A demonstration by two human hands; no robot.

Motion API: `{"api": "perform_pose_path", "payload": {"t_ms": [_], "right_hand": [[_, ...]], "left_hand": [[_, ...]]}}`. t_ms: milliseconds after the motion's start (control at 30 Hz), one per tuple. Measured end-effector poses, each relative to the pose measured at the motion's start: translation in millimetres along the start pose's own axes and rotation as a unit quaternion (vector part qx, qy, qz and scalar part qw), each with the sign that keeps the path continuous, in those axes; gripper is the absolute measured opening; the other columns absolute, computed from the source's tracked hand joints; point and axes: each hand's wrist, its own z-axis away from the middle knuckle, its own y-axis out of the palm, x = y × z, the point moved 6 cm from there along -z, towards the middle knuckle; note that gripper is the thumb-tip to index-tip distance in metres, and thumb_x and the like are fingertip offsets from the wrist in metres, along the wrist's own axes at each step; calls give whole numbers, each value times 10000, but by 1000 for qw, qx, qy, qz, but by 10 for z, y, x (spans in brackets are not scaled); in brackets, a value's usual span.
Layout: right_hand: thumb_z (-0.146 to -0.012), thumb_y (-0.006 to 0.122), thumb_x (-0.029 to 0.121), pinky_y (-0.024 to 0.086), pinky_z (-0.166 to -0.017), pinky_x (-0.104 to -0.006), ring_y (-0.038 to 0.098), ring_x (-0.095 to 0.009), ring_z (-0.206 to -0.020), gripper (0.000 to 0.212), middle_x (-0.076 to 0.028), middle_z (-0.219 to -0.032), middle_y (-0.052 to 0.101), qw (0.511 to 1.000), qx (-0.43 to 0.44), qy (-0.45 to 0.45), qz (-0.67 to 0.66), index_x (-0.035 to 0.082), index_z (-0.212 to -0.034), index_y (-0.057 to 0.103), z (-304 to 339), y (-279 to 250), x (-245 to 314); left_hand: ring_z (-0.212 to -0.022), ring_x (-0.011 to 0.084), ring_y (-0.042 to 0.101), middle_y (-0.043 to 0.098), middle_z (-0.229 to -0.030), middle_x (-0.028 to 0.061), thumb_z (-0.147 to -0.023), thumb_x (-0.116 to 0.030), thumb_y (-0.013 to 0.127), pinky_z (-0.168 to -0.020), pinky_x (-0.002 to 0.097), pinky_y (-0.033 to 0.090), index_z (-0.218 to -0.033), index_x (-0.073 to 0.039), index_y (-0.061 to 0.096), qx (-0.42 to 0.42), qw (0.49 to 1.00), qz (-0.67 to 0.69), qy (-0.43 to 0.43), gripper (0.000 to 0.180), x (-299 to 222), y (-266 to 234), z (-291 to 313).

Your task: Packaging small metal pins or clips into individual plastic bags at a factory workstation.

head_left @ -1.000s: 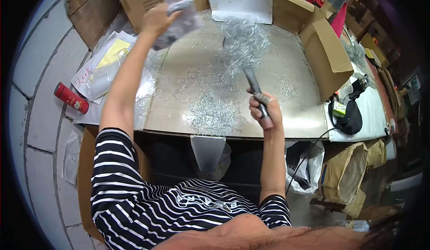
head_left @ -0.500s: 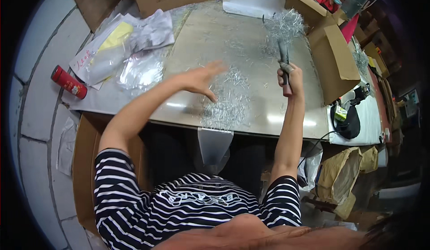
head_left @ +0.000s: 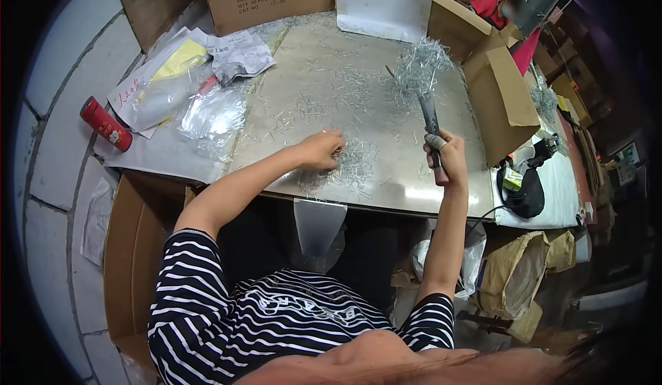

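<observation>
My right hand (head_left: 446,156) is wrapped round a dark rod-like handle (head_left: 430,116) with a reddish butt end, held upright over the table's right side. A thick tangle of thin silvery metal pins (head_left: 422,68) surrounds its far end and hides the tool's head. Something grey covers part of a finger on that hand. Near the front edge, my left hand (head_left: 321,150) is at the left of a loose heap of the same pins (head_left: 358,164). Its fingers curl round some pins, though the fingertips are partly hidden.
Pins lie scattered over the metal-topped table (head_left: 276,40). Papers and clear plastic bags (head_left: 210,116) sit left, beside a red cylinder (head_left: 105,124). Open cardboard (head_left: 500,102) borders the right side, near a black pouch (head_left: 527,192). A translucent chute (head_left: 318,225) hangs below the front edge.
My left hand has come down from above the table onto the pins, its outstretched fingers now curled. My right hand and the pin-covered tool have moved slightly nearer me.
</observation>
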Motion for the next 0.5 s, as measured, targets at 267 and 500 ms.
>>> {"api": "perform_pose_path", "payload": {"t_ms": [267, 500], "right_hand": [[-917, 539, 136, 349, -376, -225, 472, -88, -422, 240, -42, -655, 556, 996, -25, -67, 54, -13, -1095, 597, -311, -141, 626], [-898, 570, 107, 364, -378, -236, 494, -102, -419, 91, -46, -619, 560, 987, -54, -124, 89, 21, -872, 585, -700, -178, 688]], "left_hand": [[-797, 359, 618, 635, -835, 194, -652, -64, 595, -678, 434, 478, -832, -20, 586, -279, 960, -4, -31, 186, 409, -1184, -297], [-684, 166, 586, 590, -687, 85, -680, -53, 646, -632, 345, 476, -842, 5, 581, -372, 926, 62, -23, 183, 479, -2448, -638]]}}
